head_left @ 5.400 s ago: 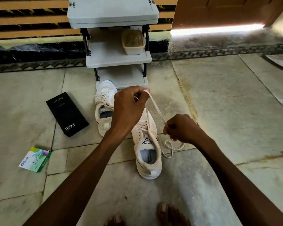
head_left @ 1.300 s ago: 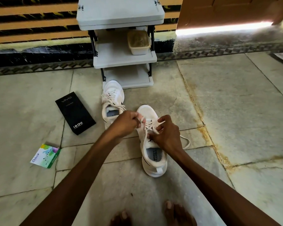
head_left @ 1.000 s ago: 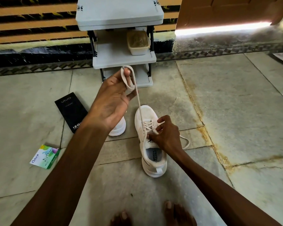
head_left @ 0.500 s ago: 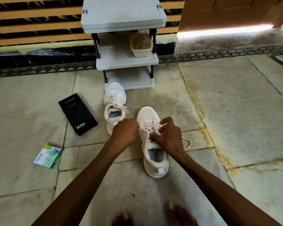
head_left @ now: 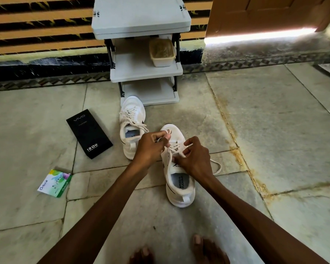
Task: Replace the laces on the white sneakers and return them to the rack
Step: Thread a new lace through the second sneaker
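Lacing the sneaker [head_left: 180, 180] beneath my hands: left hand [head_left: 151, 147] and right hand [head_left: 195, 159] each pinch lace [head_left: 176, 149]; next I'd thread it higher.

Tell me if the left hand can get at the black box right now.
Probably yes, once freed: the left hand pinches the lace of the near sneaker. The black box lies flat on floor to its left, past the other sneaker, uncovered.

Left hand [head_left: 151, 147], raised high a second ago, now pinches the lace [head_left: 174, 148] down at the sneaker [head_left: 180, 196].
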`<move>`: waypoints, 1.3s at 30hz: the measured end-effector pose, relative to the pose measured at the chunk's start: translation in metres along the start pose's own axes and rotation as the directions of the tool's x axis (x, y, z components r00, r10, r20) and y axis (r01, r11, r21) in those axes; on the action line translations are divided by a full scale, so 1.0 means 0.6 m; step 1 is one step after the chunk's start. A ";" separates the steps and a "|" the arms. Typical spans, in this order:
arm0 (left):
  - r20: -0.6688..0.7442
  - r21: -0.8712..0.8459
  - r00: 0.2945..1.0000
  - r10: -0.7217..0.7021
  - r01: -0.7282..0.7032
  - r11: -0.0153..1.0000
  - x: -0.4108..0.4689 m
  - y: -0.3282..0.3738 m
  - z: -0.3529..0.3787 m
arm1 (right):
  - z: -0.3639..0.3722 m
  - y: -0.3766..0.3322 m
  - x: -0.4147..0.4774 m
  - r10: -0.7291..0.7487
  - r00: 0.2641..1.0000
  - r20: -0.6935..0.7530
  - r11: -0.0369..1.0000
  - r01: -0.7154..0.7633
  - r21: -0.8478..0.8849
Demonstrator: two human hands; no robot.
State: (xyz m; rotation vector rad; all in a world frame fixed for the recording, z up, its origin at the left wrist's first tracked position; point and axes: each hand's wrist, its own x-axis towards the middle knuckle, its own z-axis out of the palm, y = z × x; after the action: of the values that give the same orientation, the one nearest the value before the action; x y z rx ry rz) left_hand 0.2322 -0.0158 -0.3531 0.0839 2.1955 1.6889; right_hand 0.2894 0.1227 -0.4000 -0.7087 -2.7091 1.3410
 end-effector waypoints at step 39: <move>-0.032 0.348 0.970 0.240 -0.215 0.913 -0.009 0.025 -0.022 | -0.057 0.005 -0.001 -0.026 0.985 0.168 0.999 0.021 0.028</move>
State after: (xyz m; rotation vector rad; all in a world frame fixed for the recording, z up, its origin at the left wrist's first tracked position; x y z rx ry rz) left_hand 0.2302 -0.0255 -0.3348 0.3879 2.6032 1.4173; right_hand 0.2988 0.1497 -0.3808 -0.5841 -2.8119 1.4921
